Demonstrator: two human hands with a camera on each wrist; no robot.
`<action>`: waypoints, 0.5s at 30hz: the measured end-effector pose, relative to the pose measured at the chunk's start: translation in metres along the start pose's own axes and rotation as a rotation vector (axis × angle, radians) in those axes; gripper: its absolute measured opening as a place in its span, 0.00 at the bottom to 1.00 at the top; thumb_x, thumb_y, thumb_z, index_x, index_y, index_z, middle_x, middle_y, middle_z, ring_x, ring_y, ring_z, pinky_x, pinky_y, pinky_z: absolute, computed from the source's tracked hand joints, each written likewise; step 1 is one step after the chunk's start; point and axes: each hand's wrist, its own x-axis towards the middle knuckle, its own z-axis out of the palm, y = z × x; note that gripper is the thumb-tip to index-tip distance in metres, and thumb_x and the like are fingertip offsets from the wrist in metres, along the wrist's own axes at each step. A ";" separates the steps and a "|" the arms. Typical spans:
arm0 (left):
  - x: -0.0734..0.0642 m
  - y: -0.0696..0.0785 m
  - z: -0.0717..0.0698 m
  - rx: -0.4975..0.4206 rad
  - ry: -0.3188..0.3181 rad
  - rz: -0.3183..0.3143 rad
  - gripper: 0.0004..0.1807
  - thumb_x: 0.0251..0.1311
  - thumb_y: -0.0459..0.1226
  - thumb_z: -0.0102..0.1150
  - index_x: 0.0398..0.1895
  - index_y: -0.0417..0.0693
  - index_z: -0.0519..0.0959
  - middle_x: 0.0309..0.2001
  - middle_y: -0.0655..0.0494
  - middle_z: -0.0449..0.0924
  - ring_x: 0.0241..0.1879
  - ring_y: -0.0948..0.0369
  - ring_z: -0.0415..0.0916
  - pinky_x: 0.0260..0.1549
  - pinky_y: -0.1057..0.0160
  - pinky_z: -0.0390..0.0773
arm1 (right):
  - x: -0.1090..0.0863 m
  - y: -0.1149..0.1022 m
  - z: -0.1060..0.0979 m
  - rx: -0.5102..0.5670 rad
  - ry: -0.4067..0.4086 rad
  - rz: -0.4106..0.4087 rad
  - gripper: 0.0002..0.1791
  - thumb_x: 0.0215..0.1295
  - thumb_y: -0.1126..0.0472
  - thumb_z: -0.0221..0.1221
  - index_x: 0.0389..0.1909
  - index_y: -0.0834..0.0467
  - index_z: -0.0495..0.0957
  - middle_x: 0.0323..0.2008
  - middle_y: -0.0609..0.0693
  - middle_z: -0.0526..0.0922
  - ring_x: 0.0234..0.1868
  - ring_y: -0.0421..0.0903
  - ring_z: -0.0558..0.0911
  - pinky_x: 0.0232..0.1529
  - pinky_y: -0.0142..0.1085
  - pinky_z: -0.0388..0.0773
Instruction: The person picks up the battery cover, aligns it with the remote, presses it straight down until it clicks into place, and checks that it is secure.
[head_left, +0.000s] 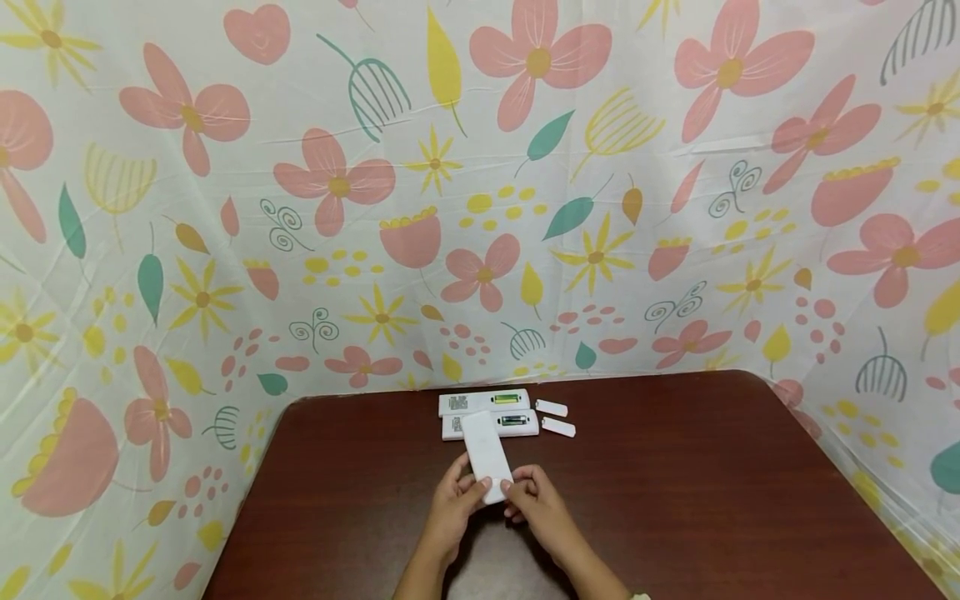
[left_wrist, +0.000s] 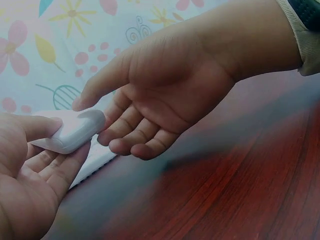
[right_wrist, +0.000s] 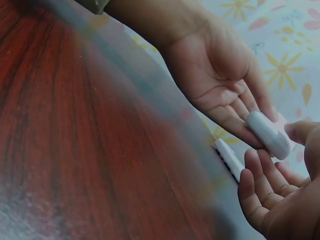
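Note:
A white remote control [head_left: 487,454], its plain side facing up, is held over the table between both hands. My left hand [head_left: 453,506] grips its near left edge, thumb on top and fingers underneath, as the left wrist view also shows. The right hand [head_left: 537,502] has its thumb on the near right corner of the remote, with the fingers curled below it. In the right wrist view the rounded end of the remote control [right_wrist: 270,136] lies between the two hands.
Two more white remotes, a far one [head_left: 471,402] and a nearer one [head_left: 521,429], lie at the table's back edge with battery compartments uncovered and batteries inside. Two small white covers [head_left: 552,408] lie right of them on the brown table [head_left: 675,500]. A flowered cloth [head_left: 480,192] surrounds it.

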 end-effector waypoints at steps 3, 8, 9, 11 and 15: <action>-0.001 0.000 -0.002 0.004 -0.001 -0.002 0.38 0.68 0.35 0.61 0.76 0.35 0.56 0.53 0.38 0.84 0.43 0.64 0.84 0.45 0.65 0.83 | 0.000 -0.001 0.000 -0.003 0.009 -0.021 0.22 0.71 0.59 0.61 0.59 0.66 0.69 0.36 0.57 0.81 0.31 0.45 0.81 0.33 0.37 0.81; -0.002 -0.002 -0.005 0.011 0.008 -0.012 0.37 0.67 0.35 0.62 0.76 0.36 0.58 0.53 0.42 0.84 0.44 0.63 0.83 0.45 0.64 0.83 | 0.000 -0.002 0.000 -0.027 -0.005 -0.048 0.24 0.70 0.61 0.61 0.65 0.62 0.71 0.41 0.61 0.82 0.33 0.44 0.81 0.34 0.34 0.80; -0.002 -0.002 -0.006 0.013 0.012 -0.014 0.37 0.67 0.35 0.62 0.75 0.37 0.59 0.53 0.42 0.84 0.44 0.62 0.83 0.45 0.64 0.82 | 0.001 -0.002 0.000 -0.037 -0.004 -0.048 0.24 0.70 0.61 0.61 0.65 0.61 0.72 0.42 0.61 0.82 0.34 0.45 0.81 0.34 0.34 0.80; -0.003 -0.003 -0.007 0.017 0.021 -0.016 0.37 0.66 0.36 0.63 0.75 0.38 0.60 0.54 0.43 0.83 0.45 0.61 0.82 0.45 0.63 0.82 | 0.001 -0.003 0.000 -0.054 -0.002 -0.049 0.25 0.70 0.60 0.62 0.66 0.59 0.73 0.43 0.60 0.82 0.36 0.45 0.81 0.36 0.34 0.80; -0.005 -0.004 -0.009 0.035 0.033 -0.014 0.35 0.66 0.36 0.63 0.74 0.37 0.62 0.54 0.42 0.81 0.46 0.59 0.81 0.45 0.62 0.82 | 0.002 -0.005 0.001 -0.075 0.003 -0.045 0.25 0.68 0.60 0.63 0.66 0.56 0.75 0.43 0.59 0.82 0.37 0.44 0.80 0.36 0.32 0.78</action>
